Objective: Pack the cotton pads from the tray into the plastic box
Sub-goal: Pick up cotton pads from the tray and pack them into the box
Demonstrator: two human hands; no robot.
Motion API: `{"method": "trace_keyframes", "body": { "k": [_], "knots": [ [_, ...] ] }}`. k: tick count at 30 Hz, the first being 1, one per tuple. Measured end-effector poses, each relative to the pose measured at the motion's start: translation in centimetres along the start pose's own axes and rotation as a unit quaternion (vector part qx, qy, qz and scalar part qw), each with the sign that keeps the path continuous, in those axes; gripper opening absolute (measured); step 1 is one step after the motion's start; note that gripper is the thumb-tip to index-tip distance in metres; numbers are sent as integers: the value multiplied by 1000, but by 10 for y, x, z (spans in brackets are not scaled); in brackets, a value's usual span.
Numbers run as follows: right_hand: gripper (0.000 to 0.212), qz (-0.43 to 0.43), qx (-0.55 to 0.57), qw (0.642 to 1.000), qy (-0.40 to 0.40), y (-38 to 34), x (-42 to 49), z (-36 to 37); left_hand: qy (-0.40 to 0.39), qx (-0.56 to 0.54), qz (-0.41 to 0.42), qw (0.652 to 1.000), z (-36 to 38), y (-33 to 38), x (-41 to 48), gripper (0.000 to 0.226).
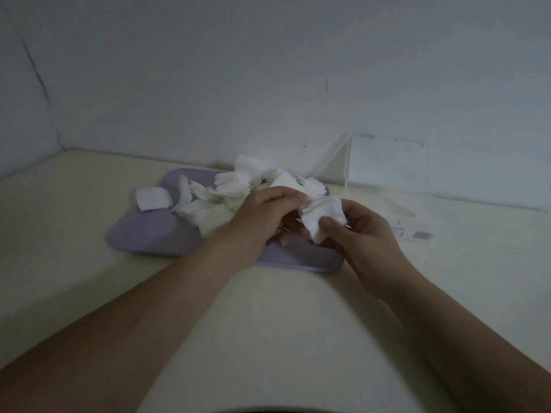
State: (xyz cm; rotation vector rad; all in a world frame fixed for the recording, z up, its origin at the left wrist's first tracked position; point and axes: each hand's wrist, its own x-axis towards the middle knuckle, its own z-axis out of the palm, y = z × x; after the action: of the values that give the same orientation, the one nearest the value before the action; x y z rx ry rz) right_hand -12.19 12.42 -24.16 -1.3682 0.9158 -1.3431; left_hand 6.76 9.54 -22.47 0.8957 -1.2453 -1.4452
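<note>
A lilac tray point(140, 236) lies on the cream table with a loose heap of white cotton pads point(226, 186) on it; one pad point(153, 198) hangs over its left rim. Over the tray's right part both hands hold a small stack of cotton pads point(322, 217). My right hand point(366, 236) grips the stack from below with the thumb on its front. My left hand point(262, 216) pinches the stack's top edge. A clear plastic box point(387, 168) stands at the back right against the wall, its lid open.
A white wall rises close behind the table. A clear plastic wrapper with a barcode label point(417, 234) lies to the right of my right hand. The table point(268, 323) stretches bare towards me.
</note>
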Motion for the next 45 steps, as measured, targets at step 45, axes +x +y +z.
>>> {"method": "trace_keyframes", "body": {
  "k": [45],
  "knots": [
    [37, 80, 182, 980, -6, -17, 0, -3, 15, 32, -67, 997, -1, -8, 5, 13]
  ]
}}
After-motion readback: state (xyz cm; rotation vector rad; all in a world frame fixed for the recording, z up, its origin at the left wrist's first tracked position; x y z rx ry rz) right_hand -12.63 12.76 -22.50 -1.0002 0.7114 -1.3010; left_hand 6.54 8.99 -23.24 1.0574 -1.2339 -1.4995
